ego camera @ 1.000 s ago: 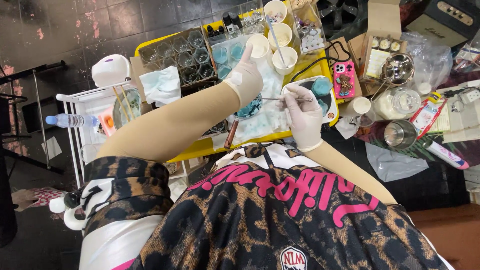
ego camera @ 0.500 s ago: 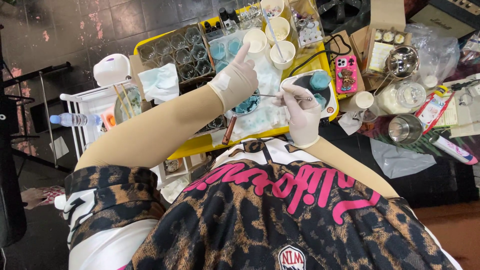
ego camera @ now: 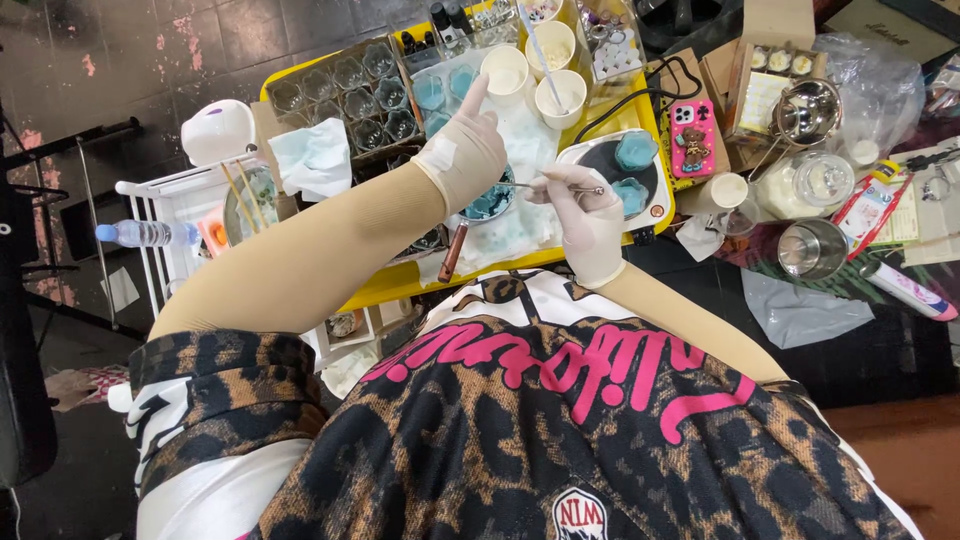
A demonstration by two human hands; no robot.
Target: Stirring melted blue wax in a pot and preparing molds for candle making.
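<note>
Currently the right hand (ego camera: 590, 215) grips a thin metal tool (ego camera: 555, 186), fingers pinched closed on it, its tip reaching left over a small bowl (ego camera: 490, 205) of blue pieces on the yellow tray (ego camera: 400, 285). Left hand (ego camera: 465, 155) hovers above the bowl, forefinger raised, holding nothing that I can see; its underside is hidden, so contact with the bowl cannot be confirmed. Judged progress: midway. Two blue pieces (ego camera: 632, 150) already sit on the round hot plate (ego camera: 600, 165), some tray moulds (ego camera: 430, 92) show blue fill, while the clear moulds (ego camera: 350, 90) further left look unfilled. Three white cups (ego camera: 505, 72) stand beyond, one with a stick.
</note>
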